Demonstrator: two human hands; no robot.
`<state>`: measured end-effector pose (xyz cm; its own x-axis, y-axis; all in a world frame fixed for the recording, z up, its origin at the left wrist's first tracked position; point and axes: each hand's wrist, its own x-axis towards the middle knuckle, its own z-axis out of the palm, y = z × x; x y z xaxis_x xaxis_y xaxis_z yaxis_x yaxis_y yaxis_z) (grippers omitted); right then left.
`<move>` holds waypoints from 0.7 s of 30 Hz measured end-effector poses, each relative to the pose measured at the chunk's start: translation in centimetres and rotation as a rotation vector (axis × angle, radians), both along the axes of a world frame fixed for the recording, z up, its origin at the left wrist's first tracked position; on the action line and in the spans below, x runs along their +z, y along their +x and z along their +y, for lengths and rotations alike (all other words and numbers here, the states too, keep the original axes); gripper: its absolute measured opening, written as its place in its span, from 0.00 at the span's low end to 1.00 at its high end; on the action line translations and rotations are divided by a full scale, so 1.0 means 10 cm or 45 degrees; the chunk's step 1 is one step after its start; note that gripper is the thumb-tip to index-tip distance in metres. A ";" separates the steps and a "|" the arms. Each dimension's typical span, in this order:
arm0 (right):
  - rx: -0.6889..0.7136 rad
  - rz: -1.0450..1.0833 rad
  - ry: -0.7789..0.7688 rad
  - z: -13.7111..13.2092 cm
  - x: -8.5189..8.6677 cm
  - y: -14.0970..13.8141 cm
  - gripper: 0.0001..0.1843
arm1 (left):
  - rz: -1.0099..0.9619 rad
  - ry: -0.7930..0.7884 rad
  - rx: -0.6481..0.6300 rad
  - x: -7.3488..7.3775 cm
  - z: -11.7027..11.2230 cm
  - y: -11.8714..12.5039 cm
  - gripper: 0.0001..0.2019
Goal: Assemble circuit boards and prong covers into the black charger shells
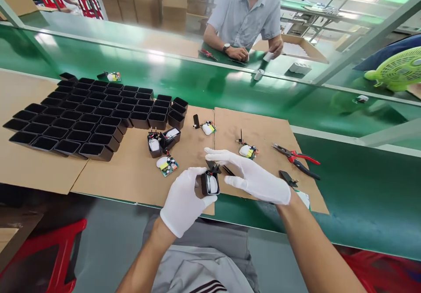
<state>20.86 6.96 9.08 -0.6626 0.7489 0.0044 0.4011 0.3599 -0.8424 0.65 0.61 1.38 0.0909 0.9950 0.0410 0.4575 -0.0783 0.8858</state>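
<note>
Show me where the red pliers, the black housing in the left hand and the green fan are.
red pliers (292, 154): head view, on the joint.
black housing (209, 184): head view, on its open mouth.
green fan (399, 68): head view, on the grille.

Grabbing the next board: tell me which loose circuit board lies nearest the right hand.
The circuit board just beyond the right hand, left of the red-handled pliers. The other boards, further left on the cardboard, lie farther from it.

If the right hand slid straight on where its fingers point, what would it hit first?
The right hand would probably meet the two filled black cases, though depth is unclear.
</note>
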 end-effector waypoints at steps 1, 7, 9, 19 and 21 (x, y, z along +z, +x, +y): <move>0.050 -0.001 -0.050 0.03 -0.02 0.03 0.25 | -0.003 -0.004 -0.031 0.01 0.00 -0.03 0.32; 0.094 0.010 -0.314 0.15 -0.07 0.11 0.21 | 0.001 -0.015 -0.128 0.02 -0.03 -0.11 0.31; 0.078 0.027 -0.340 0.12 -0.08 0.11 0.22 | 0.014 -0.012 -0.137 0.02 -0.04 -0.11 0.31; -0.745 0.011 0.023 -0.51 -0.16 -0.16 0.12 | 0.322 0.370 0.197 -0.08 -0.15 0.17 0.28; -0.773 0.004 0.259 -0.63 -0.19 -0.22 0.09 | 0.417 0.466 0.271 -0.11 -0.18 0.23 0.24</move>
